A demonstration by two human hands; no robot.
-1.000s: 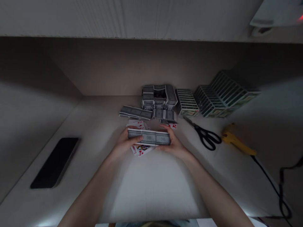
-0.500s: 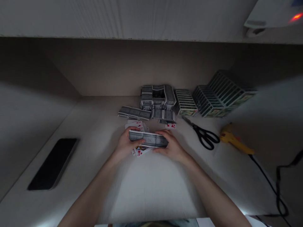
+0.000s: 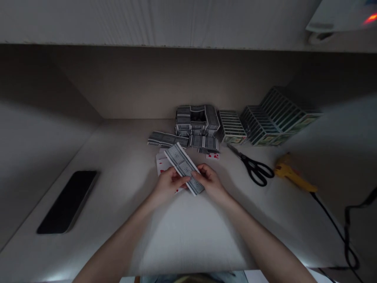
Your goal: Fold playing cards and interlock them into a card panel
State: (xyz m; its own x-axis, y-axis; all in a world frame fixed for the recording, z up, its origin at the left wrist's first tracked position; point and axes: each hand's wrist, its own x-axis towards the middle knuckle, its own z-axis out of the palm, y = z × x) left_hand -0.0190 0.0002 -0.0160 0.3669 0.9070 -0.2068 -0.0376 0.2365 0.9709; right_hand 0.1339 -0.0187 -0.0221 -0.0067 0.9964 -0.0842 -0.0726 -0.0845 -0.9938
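Note:
Between my two hands is a long folded playing card (image 3: 180,158) with a grey patterned back, tilted with its far end to the left. My left hand (image 3: 168,184) pinches its left edge, thumb on top. My right hand (image 3: 213,184) grips the near right edge, its thumb lying on the card's face. Below and behind it lie loose playing cards (image 3: 160,163) with red marks, partly hidden by my left hand. More folded cards (image 3: 166,138) are piled just beyond, beside a box-like stack of folded cards (image 3: 182,114).
Striped card structures (image 3: 232,124) stand at the back right. Black-handled scissors (image 3: 253,167) and a yellow glue gun (image 3: 294,177) with a black cable lie to the right. A dark phone (image 3: 67,202) lies at left. A shelf edge (image 3: 188,48) overhangs the desk.
The folded card has turned from nearly level to a steep slant, its left end swinging away from me. Both hands have shifted their hold closer together along it.

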